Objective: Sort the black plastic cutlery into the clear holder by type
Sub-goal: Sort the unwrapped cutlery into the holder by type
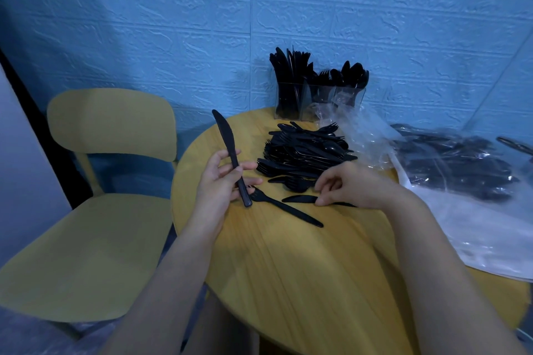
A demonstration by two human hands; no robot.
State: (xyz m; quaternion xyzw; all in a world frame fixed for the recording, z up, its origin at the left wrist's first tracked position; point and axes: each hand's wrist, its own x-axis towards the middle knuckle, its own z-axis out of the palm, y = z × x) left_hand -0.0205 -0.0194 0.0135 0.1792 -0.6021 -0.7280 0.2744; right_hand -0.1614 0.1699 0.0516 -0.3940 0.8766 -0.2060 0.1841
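Note:
My left hand (223, 181) holds a black plastic knife (226, 138) upright by its handle, blade pointing up and away. My right hand (352, 184) pinches a second black knife (300, 198) that lies flat on the round wooden table (302, 268). A black fork (285, 209) lies on the table between my hands. Behind them sits a pile of loose black cutlery (305, 153). The clear holder (317, 101) stands at the table's far edge, with knives on the left, forks in the middle and spoons on the right.
Crumpled clear plastic bags (366, 135) lie right of the pile. More bagged black cutlery (461, 170) rests on the table's right side. A yellow chair (109, 181) stands left of the table. A blue textured wall (202, 23) is behind.

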